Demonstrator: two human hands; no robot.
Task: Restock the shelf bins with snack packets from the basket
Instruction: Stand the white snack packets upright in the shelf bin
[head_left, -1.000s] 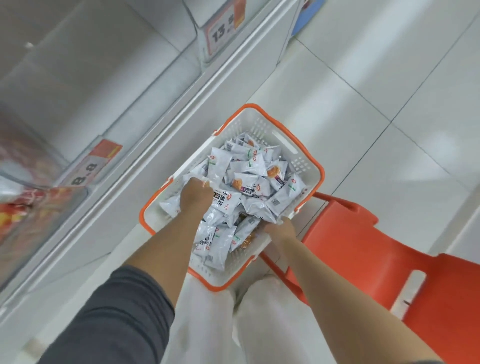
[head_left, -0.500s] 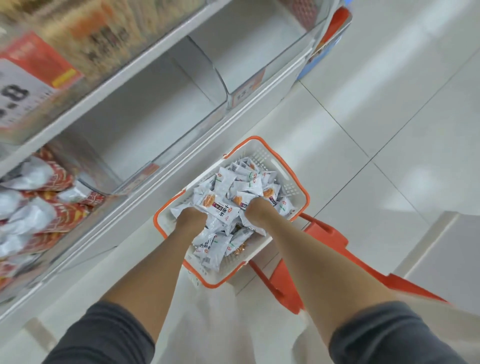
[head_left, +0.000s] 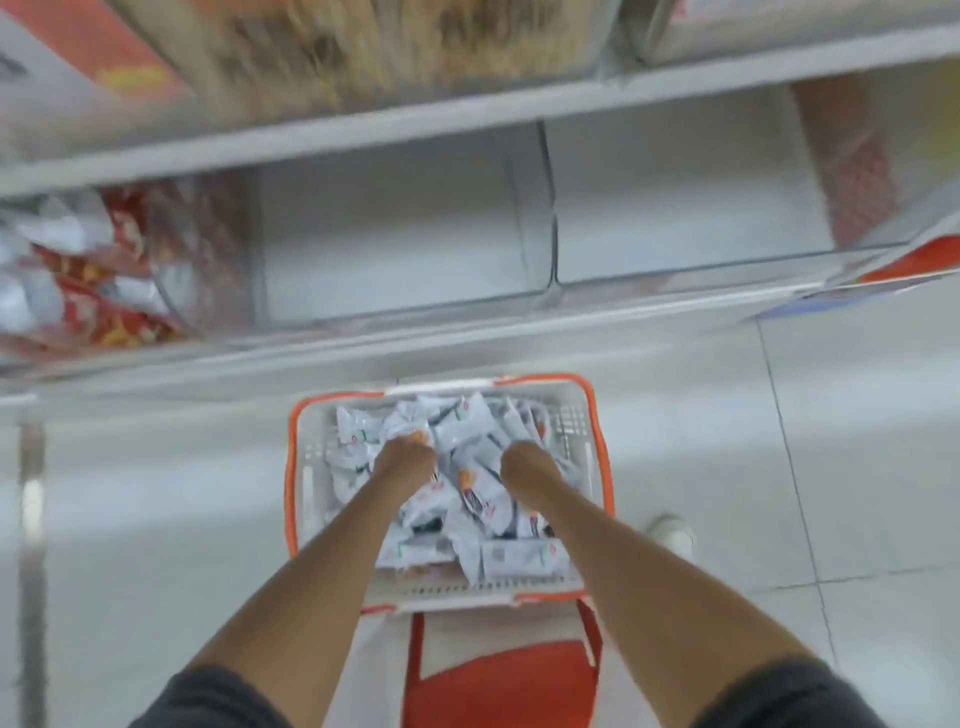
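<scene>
The left hand (head_left: 408, 460) and right hand (head_left: 527, 467) are both sunk knuckles-up into the heap of packets (head_left: 467, 431), near each other with a few wrappers between them. Their fingers are buried and the frame is smeared, so I cannot tell whether either grasps anything. The packets — white with orange and dark print, too many and too blurred to count — fill one basket (head_left: 292, 467), which has white mesh walls and an orange rim. One orange chair (head_left: 498, 686) shows just under its near edge. Two dark sleeves (head_left: 208, 701) cover the upper arms. One white shoe (head_left: 670, 535) stands on the tiled floor (head_left: 156, 519) right of the basket. Beyond the basket, on the lower shelf, two clear bins (head_left: 395, 249) stand side by side with bare white bottoms. A third bin (head_left: 78, 270) to their left holds red and white bags. The shelf above carries what looks like brownish goods — badly blurred.
</scene>
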